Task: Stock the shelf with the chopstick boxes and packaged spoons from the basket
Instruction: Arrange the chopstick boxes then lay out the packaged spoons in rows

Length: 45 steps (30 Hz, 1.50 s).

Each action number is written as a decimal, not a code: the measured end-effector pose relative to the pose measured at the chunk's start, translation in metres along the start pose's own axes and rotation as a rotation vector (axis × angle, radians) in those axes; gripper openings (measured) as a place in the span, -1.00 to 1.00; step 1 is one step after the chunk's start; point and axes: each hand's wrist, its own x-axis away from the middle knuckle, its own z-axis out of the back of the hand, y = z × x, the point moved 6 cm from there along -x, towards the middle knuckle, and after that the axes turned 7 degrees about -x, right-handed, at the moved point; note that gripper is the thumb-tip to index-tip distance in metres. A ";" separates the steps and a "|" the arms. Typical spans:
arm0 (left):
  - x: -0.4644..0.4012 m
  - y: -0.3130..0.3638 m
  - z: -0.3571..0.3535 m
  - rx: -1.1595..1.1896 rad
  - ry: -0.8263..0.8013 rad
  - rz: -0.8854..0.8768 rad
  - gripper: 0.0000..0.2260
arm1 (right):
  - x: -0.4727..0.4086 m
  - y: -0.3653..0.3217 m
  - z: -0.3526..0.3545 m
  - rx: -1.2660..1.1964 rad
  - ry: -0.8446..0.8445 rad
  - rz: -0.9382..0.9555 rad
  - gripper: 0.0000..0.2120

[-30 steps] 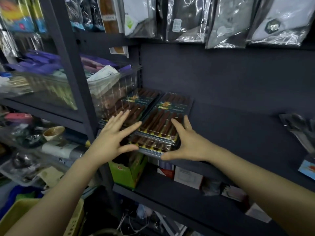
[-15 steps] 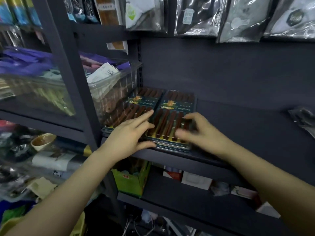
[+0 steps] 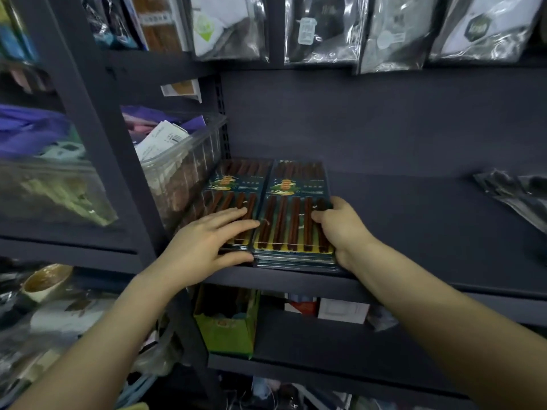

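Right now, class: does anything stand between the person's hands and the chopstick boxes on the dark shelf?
Nothing visible: the left hand lies flat on the left stack of chopstick boxes, and the right hand holds the right stack.

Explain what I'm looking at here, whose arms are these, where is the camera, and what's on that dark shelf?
There is no machine: these are a person's bare arms, filmed by a wide-angle camera worn on their head, looking forward and down. On the dark shelf lie two stacks of chopstick boxes side by side. The left hand rests flat, fingers straight, on the left stack. The right hand curls its fingers over the right edge of the right stack. Clear packets lie far right; their contents are too blurred to tell.
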 end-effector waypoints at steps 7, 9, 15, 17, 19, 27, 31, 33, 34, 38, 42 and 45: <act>-0.004 0.013 0.007 0.077 -0.078 0.037 -0.34 | -0.001 -0.008 0.004 0.066 -0.070 0.019 -0.66; -0.012 0.033 0.013 0.062 -0.039 -0.030 -0.37 | 0.003 -0.013 0.016 0.077 -0.157 0.001 -0.52; -0.075 0.128 0.021 0.175 0.046 -0.182 -0.55 | 0.015 -0.053 0.137 0.541 0.064 0.300 -0.68; -0.102 0.161 0.019 0.242 0.058 -0.197 -0.61 | 0.022 -0.064 0.195 0.774 0.196 0.352 -0.78; -0.128 0.197 0.020 0.323 0.078 -0.215 -0.66 | 0.025 -0.071 0.260 0.878 0.334 0.330 -0.78; -0.230 0.307 -0.015 0.499 -0.077 -0.174 -0.75 | 0.016 -0.074 0.406 1.092 0.277 0.088 -0.64; -0.265 0.344 -0.037 0.469 -0.229 -0.101 -0.63 | -0.013 -0.071 0.407 1.199 0.013 0.156 -0.56; -0.270 0.365 -0.049 0.396 -0.326 -0.092 -0.64 | -0.023 -0.056 0.393 1.197 -0.239 0.130 -0.51; -0.270 0.375 -0.056 0.352 -0.364 -0.090 -0.71 | -0.028 -0.049 0.388 1.240 -0.310 0.129 -0.47; -0.267 0.403 -0.077 0.247 -0.416 -0.054 -0.68 | -0.045 -0.048 0.395 1.333 -0.314 0.232 -0.43; -0.270 0.411 -0.085 0.291 -0.445 0.012 -0.54 | -0.041 -0.055 0.406 1.328 -0.410 0.313 -0.60; -0.270 0.411 -0.088 0.237 -0.446 0.041 -0.39 | -0.034 -0.054 0.406 1.231 -0.459 0.397 -0.69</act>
